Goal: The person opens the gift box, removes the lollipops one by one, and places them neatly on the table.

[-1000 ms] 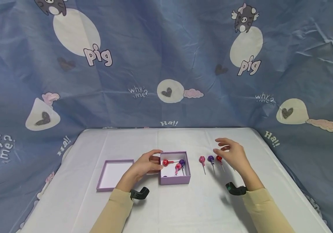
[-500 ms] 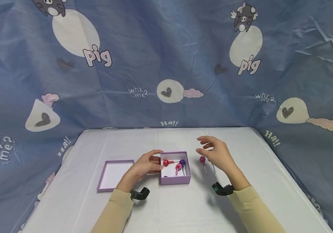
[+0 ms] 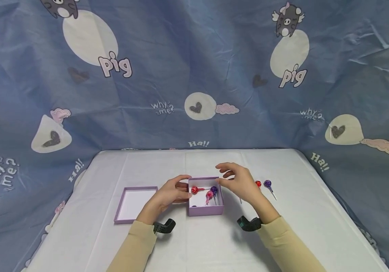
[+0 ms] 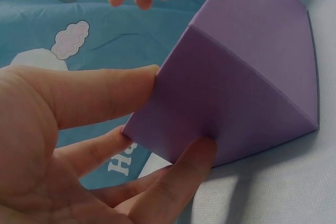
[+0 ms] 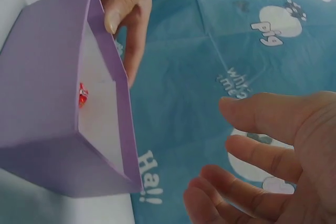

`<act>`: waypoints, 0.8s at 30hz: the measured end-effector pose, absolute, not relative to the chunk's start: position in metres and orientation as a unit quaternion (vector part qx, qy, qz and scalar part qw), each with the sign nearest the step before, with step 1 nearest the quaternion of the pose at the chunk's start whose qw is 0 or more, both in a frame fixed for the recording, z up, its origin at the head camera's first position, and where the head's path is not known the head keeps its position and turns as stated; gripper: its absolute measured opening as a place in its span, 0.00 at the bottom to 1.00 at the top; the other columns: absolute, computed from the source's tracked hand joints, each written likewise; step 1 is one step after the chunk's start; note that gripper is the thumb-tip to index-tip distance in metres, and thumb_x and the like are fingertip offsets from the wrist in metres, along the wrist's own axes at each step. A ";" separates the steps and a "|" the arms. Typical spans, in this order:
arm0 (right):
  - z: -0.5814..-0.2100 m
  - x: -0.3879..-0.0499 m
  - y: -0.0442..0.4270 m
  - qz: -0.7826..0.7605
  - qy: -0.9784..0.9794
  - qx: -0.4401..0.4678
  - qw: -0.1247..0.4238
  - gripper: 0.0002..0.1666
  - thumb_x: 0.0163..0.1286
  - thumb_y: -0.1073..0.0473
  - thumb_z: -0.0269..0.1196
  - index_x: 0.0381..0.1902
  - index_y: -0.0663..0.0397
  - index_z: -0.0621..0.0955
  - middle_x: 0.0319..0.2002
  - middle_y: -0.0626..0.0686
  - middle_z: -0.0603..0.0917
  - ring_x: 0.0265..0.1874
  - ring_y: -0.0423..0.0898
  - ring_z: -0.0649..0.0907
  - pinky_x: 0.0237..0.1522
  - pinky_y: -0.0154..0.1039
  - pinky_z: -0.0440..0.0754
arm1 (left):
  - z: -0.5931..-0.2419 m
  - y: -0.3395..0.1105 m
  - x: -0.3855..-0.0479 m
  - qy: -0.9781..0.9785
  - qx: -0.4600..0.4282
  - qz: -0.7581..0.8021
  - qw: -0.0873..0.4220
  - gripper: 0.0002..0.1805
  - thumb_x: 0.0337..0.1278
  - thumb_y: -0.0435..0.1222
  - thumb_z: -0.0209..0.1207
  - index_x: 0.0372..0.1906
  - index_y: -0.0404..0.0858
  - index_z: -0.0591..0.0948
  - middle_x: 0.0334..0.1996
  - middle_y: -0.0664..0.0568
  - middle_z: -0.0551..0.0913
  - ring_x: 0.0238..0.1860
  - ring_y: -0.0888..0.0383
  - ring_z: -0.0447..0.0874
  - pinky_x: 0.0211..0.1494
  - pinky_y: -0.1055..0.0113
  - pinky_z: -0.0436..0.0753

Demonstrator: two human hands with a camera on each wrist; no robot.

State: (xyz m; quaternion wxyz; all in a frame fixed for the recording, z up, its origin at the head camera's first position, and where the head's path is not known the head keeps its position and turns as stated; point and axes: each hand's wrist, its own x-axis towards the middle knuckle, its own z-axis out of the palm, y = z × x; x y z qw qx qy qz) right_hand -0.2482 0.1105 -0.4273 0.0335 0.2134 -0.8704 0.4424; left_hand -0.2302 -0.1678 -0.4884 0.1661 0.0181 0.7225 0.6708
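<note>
My left hand (image 3: 170, 193) holds the left side of a purple gift box (image 3: 205, 210); in the left wrist view the thumb is at its rim and a finger presses the wall. Inside lie lollipops: a red one (image 3: 194, 190), a pink one (image 3: 209, 195), a purple one (image 3: 213, 189) and a partly hidden dark one. My right hand (image 3: 240, 183) hovers at the box's right rim, fingers apart with nothing between them in the right wrist view. Beyond it a red lollipop (image 3: 258, 184) and a purple lollipop (image 3: 267, 184) lie on the table. A stick shows below the hand, its head hidden.
The shallow purple lid (image 3: 119, 204), white inside, lies left of the box, partly behind my left hand. A white cloth (image 3: 194, 245) covers the table. A blue patterned curtain (image 3: 167, 128) hangs behind and beside it.
My right hand has moved left from above the row of lollipops to the box's right rim, uncovering the rightmost purple lollipop. The left hand and the box have stayed in place.
</note>
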 end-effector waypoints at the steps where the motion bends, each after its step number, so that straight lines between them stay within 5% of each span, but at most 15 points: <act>1: -0.428 -0.248 0.109 0.443 -0.870 0.214 0.033 0.24 0.61 0.57 0.74 0.56 0.39 0.84 0.46 0.46 0.85 0.43 0.46 0.85 0.38 0.42 0.86 | -0.489 -0.168 -0.231 0.722 0.018 0.671 0.166 0.41 0.51 0.25 0.71 0.72 0.40 0.70 0.59 0.33 0.73 0.50 0.48 0.81 0.50 0.56 0.86; 24: -0.445 -0.248 0.078 0.395 -0.869 0.294 -0.056 0.24 0.61 0.59 0.74 0.55 0.52 0.84 0.49 0.54 0.86 0.41 0.48 0.85 0.40 0.43 0.84 | -0.487 -0.166 -0.229 0.713 0.014 0.680 0.171 0.39 0.52 0.25 0.69 0.71 0.42 0.70 0.59 0.32 0.75 0.51 0.48 0.82 0.51 0.56 0.86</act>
